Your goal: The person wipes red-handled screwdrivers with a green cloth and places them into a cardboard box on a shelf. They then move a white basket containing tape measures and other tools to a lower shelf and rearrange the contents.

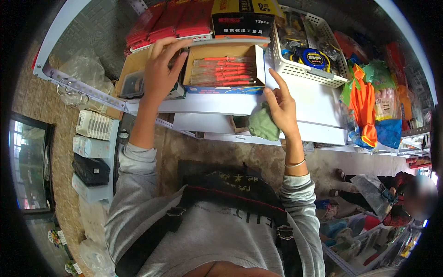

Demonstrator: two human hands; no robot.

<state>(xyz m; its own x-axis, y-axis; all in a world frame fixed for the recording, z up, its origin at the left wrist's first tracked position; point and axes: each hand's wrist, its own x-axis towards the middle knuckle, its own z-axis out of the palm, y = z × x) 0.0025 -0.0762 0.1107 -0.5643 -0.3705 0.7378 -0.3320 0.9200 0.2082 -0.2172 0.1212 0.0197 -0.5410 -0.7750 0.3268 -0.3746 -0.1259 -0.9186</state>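
An open cardboard box (226, 90) with a blue printed front stands on the white shelf. Several slim screwdrivers (225, 71) with red and clear parts lie side by side in it. My left hand (162, 71) is at the box's left side, fingers spread, the fingertips at the left end of its raised lid (230, 42). Whether they touch the lid is hard to see. My right hand (285, 104) is beside the box's right end, thumb and forefinger extended. A crumpled green cloth (264, 123) is held under its other fingers, hanging past the shelf edge.
Behind stand red packets (173, 19) and a black-and-yellow carton (242, 26). A white perforated basket (311, 73) holds a blue tape measure (311, 58). Orange gloves (363, 100) hang at right. Left, a smaller container (132, 85) sits behind my forearm. Another person (377, 194) is farther right.
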